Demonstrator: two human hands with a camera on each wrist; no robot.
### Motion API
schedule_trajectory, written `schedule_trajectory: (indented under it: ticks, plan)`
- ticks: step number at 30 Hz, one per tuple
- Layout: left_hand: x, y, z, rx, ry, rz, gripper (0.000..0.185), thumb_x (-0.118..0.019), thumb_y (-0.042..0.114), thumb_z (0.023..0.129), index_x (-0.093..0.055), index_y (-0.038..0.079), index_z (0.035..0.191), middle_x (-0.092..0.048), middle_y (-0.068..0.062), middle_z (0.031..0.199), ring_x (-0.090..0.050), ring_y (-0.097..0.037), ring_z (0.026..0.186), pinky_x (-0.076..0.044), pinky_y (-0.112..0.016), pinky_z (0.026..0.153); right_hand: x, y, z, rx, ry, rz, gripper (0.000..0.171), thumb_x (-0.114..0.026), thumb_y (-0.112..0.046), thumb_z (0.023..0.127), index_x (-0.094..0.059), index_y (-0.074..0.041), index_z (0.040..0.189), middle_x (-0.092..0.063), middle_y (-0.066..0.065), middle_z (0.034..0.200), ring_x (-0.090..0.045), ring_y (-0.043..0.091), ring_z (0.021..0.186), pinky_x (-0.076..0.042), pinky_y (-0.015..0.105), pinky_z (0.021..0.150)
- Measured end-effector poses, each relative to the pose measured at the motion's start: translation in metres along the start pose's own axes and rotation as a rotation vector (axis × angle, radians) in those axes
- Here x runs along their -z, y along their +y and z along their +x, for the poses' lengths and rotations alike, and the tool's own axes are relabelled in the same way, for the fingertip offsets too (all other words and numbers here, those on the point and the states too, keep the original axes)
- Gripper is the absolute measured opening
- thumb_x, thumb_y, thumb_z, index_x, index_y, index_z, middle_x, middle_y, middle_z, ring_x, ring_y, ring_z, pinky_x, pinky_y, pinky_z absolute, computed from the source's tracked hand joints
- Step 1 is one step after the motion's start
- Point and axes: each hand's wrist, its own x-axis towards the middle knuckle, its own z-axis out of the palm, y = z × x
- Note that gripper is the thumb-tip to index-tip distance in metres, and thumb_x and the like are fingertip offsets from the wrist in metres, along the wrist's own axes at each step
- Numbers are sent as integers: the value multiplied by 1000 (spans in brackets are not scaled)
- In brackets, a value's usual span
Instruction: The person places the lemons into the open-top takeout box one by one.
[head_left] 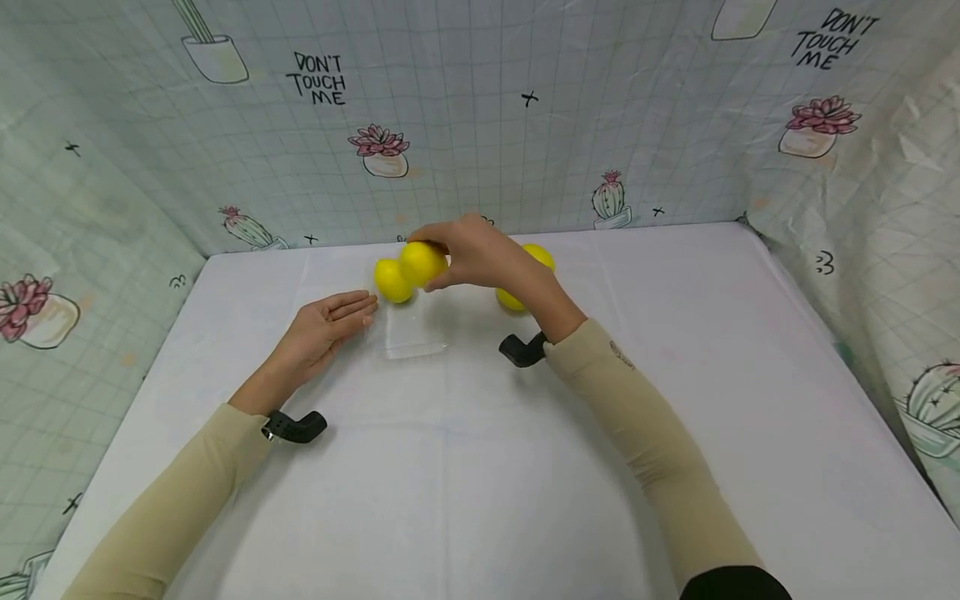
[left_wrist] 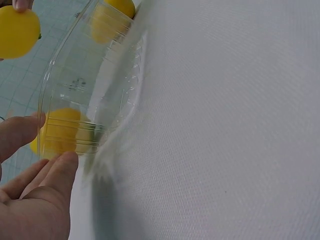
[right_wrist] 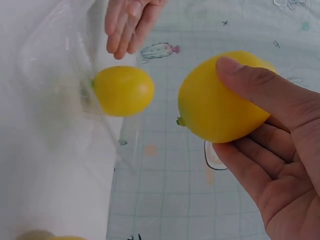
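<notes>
My right hand (head_left: 483, 254) grips a yellow lemon (right_wrist: 220, 102) between thumb and fingers, raised above the table. Below it stands a clear plastic box (left_wrist: 75, 87) with ribbed walls, only faintly visible from the head. A second lemon (head_left: 392, 282) is at the box's left end, seen through its wall in the left wrist view. My left hand (head_left: 322, 333), fingers extended, is at that end; whether it touches the wall I cannot tell. Two more lemons, one farther back (head_left: 538, 255) and one nearer (head_left: 511, 300), lie to the right, partly hidden by my right wrist.
A white cloth (head_left: 450, 500) covers the table. Behind it and at both sides hangs a printed curtain (head_left: 480, 125) with cactus drawings. Black wrist mounts on the left (head_left: 298, 427) and right (head_left: 522, 350) stick out over the table.
</notes>
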Motion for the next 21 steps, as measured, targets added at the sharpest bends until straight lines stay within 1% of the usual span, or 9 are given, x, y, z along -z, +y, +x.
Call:
schedule_trajectory:
  ticks: [6, 11, 15, 21]
  plan:
    - [1, 0, -1, -1, -10, -6, 70, -63, 5, 100, -26, -2, 159, -29, -19, 164, -34, -26, 150, -43, -27, 110, -2, 2, 15, -24, 28, 82, 61, -84, -34, 87, -62, -9, 138, -70, 3, 125, -62, 16, 100, -53, 25, 91]
    - [0, 1, 0, 2, -14, 7, 69, -63, 5, 101, -25, -2, 159, -29, -19, 164, -33, -26, 150, -44, -26, 110, -4, 4, 28, -84, 32, 142, 66, -83, -36, 87, -59, -8, 141, -68, 4, 129, -63, 15, 105, -54, 22, 92]
    - [0, 2, 0, 7, -7, 4, 69, -62, 5, 101, -26, -2, 159, -31, -18, 164, -34, -26, 150, -43, -27, 110, -10, 6, 37, -133, 40, 177, 66, -83, -39, 86, -59, -8, 140, -68, 4, 129, -63, 14, 108, -54, 21, 91]
    - [2, 1, -3, 21, 13, 15, 69, -64, 7, 101, -28, 0, 159, -32, -16, 164, -36, -24, 149, -40, -31, 113, -22, 9, 48, -183, 25, 220, 65, -80, -36, 88, -54, -7, 141, -63, 6, 136, -61, 17, 114, -54, 22, 95]
